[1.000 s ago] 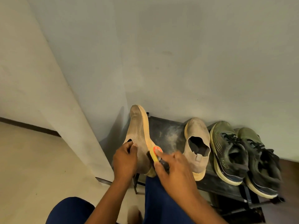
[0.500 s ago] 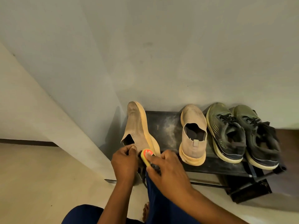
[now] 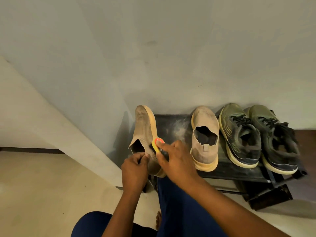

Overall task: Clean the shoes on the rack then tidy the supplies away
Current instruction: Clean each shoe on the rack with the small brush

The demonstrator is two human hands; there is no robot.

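Four shoes: left hand (image 3: 135, 170) grips one (image 3: 145, 132) (tilted); right hand (image 3: 176, 161) clasps brush (image 3: 158, 145).

Tilted beige shoe (image 3: 144, 127), brush (image 3: 156, 146) against it

A slip-on shoe (image 3: 204, 134) and two sneakers (image 3: 239, 134) (image 3: 275, 139) to its right are set on the rack (image 3: 227, 170), against the wall (image 3: 171, 48); a second slip-on (image 3: 144, 127) is held at the rack's left end.

We seem to be in a home's entry corner, judging by the low black shoe rack (image 3: 236, 173) of worn shoes set against a plain painted wall (image 3: 171, 48), on a pale tiled floor (image 3: 42, 185) with dark skirting (image 3: 25, 149).
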